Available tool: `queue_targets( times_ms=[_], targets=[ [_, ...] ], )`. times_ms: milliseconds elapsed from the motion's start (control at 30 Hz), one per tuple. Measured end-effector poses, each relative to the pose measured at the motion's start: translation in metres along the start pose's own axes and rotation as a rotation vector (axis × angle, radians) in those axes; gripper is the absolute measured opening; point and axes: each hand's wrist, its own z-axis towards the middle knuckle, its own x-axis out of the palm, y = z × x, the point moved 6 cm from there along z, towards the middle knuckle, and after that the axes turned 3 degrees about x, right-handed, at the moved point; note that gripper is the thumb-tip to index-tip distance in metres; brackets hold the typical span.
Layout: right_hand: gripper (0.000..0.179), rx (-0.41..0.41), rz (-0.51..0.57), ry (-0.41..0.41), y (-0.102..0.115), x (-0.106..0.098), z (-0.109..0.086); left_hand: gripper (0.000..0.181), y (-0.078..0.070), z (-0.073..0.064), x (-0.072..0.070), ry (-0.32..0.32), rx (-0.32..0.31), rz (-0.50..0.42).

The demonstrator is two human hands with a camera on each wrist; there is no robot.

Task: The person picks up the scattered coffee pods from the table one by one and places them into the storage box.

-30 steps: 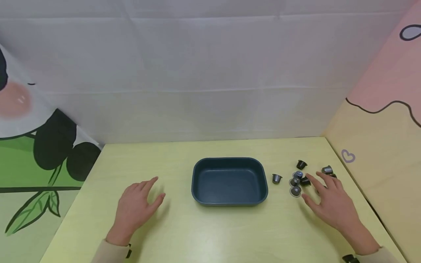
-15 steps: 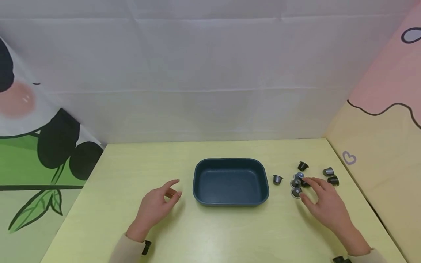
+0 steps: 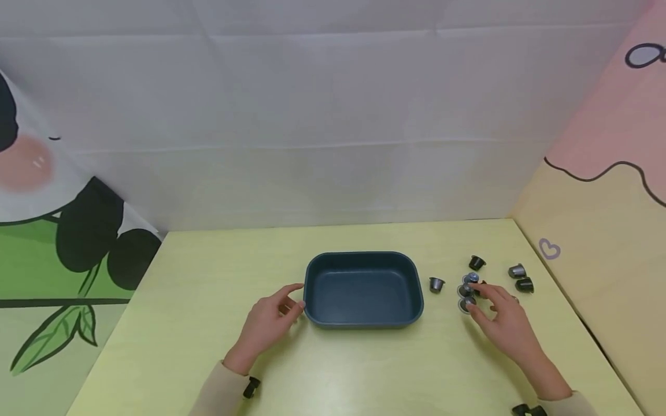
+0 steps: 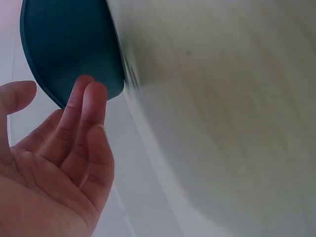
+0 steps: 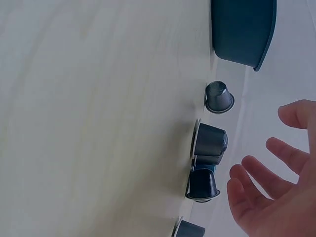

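Observation:
A dark blue rectangular tray sits mid-table. My left hand is at its left side, fingertips and thumb right at the rim, fingers loosely bent in the left wrist view, where the tray wall lies behind them. My right hand is over a cluster of coffee capsules on the right, thumb and fingers spread apart with nothing between them. The nearest grey capsule overlaps the thumb tip; a blue-topped capsule stands just behind. A darker capsule is partly hidden by the fingers. In the right wrist view, capsules lie beyond the fingertips.
A single grey capsule lies between the tray and the cluster. A black capsule lies behind the cluster. Farther right are a grey capsule and a black one, near the right wall. A white cloth wall closes the back.
My left hand has moved right, from over the table to the tray's left rim. My right hand has shifted slightly left over the capsule cluster, uncovering the two rightmost capsules.

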Motion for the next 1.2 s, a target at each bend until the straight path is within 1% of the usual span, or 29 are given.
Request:
queue_targets(
  times_ms=[167,300,367,533,667,833,933,1100,1200],
  targets=[
    [0.038,0.020,0.016,-0.001,-0.002,0.000,0.000,0.038,0.004,0.004,0.004,0.041,-0.023,-0.105],
    [0.037,0.021,0.025,-0.004,-0.002,-0.001,-0.001,0.040,0.007,0.006,0.007,0.077,-0.024,-0.195],
    [0.037,0.019,0.034,-0.007,-0.001,-0.001,-0.001,0.040,0.008,0.008,0.010,0.106,-0.027,-0.230],
    [0.034,0.022,0.057,-0.008,-0.001,0.000,0.001,0.038,0.007,0.011,0.016,0.182,-0.020,-0.255],
    [0.032,0.059,0.075,0.002,-0.003,0.002,0.003,0.039,0.004,0.013,0.017,0.212,-0.012,-0.269],
    [0.029,0.119,0.105,0.024,-0.007,0.004,0.006,0.044,0.005,0.012,0.020,0.266,-0.040,-0.353],
    [0.029,0.147,0.119,0.034,-0.008,0.004,0.007,0.049,0.006,0.012,0.023,0.283,-0.055,-0.398],
    [0.030,0.183,0.145,0.064,-0.010,0.005,0.007,0.055,0.007,0.012,0.026,0.313,-0.073,-0.453],
    [0.031,0.199,0.162,0.089,-0.011,0.007,0.007,0.059,0.007,0.011,0.026,0.334,-0.081,-0.465]
  ],
)
